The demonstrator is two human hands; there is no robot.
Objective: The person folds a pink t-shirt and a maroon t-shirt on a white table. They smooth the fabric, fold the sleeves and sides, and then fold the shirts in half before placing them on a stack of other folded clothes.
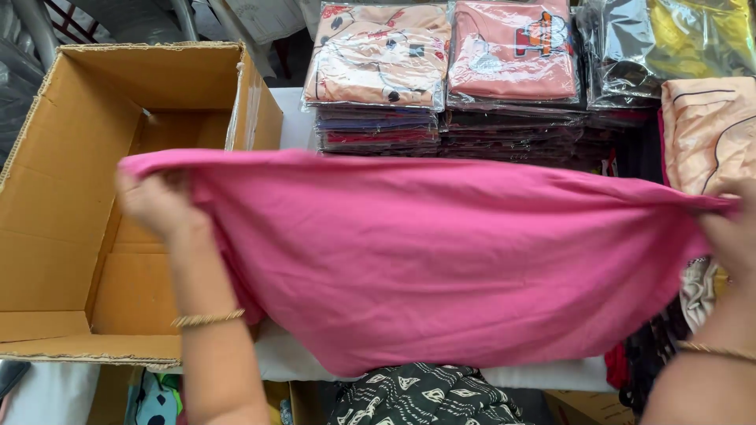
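While both hands pull it taut, a pink cloth (425,252) stretches across the middle of the frame.

Left hand (157,206) is clenched on the cloth's left corner at centre left, with a gold bangle (208,319) on the wrist below it; right hand (734,228) grips the opposite corner at the right edge, fingers closed around the bunched fabric. An open cardboard box (71,197) fills the left side, lying partly behind the cloth's left end. Stacks of bagged folded garments (449,71) sit along the top centre and upper right, on a white surface (290,118). A black patterned fabric (425,397) shows at bottom centre, below the cloth's hanging edge.
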